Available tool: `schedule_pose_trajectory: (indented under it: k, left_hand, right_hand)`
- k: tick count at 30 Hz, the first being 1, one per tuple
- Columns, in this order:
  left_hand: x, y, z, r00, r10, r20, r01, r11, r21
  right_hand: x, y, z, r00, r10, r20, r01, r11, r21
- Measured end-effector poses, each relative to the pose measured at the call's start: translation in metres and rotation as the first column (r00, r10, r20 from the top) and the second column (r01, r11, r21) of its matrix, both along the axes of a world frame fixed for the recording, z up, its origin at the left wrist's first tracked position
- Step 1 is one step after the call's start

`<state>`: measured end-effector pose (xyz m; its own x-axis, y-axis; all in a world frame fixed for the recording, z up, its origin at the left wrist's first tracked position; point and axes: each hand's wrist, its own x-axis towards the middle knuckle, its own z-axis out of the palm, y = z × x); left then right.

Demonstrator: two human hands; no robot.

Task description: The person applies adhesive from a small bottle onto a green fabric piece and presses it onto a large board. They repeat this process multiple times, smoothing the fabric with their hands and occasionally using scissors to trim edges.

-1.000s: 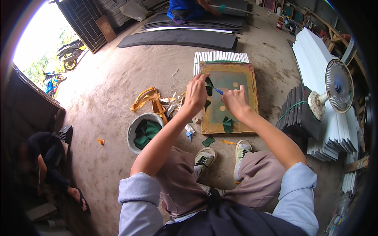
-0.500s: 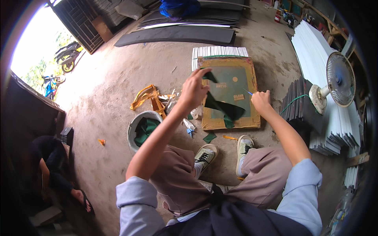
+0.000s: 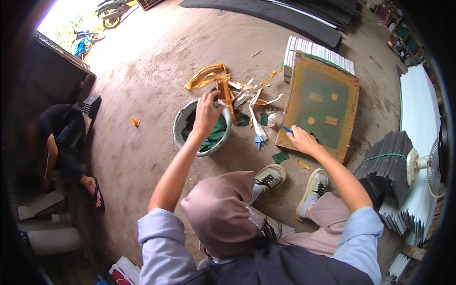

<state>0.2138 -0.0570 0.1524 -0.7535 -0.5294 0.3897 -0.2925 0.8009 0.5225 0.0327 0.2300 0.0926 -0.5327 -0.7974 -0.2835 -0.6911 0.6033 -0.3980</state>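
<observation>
The left hand (image 3: 207, 115) covers a part of the grey bucket (image 3: 178, 130) and of the green cloth (image 3: 220, 131) inside; whether its fingers hold something, one cannot tell. The right hand (image 3: 304, 141) hides the rear end of the blue-handled tool (image 3: 287, 129). A co-worker's head (image 3: 31, 135) is blurred. The upper edge cuts the black sheets (image 3: 266, 15) and the motorcycle (image 3: 111, 18).

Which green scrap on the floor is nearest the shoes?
The squarish green scrap just beyond the left shoe; the others lie farther off, near the white strips.
</observation>
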Motion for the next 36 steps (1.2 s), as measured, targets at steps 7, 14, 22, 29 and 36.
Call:
schedule_pose_trajectory:
  k: [7, 14, 22, 29, 36]
  left_hand:
    - [-0.004, 0.031, -0.082, 0.985, -0.164, -0.051, 0.169, 0.98, 0.102]
    - [-0.046, 0.063, -0.144, 0.989, -0.006, -0.145, 0.089, 0.812, 0.577]
    - [-0.099, 0.108, -0.149, 0.948, -0.255, -0.188, 0.276, 0.372, 0.886]
    - [-0.155, 0.176, -0.162, 0.83, -0.557, 0.0, 0.464, 0.692, 0.552]
    - [-0.161, 0.225, -0.223, 0.622, -0.732, 0.277, 0.752, 0.657, 0.047]
  right_hand:
    - [0.023, -0.04, -0.14, 0.992, -0.119, 0.035, 0.123, 0.972, -0.198]
    - [0.031, -0.057, -0.159, 0.942, -0.178, 0.283, 0.269, 0.907, -0.324]
    - [-0.001, -0.037, -0.09, 0.165, -0.157, 0.974, 0.818, 0.574, -0.046]
    - [-0.044, 0.097, -0.118, 0.284, -0.541, 0.792, 0.955, 0.088, -0.283]
    - [-0.09, 0.129, -0.124, 0.403, -0.897, 0.183, 0.806, 0.253, -0.535]
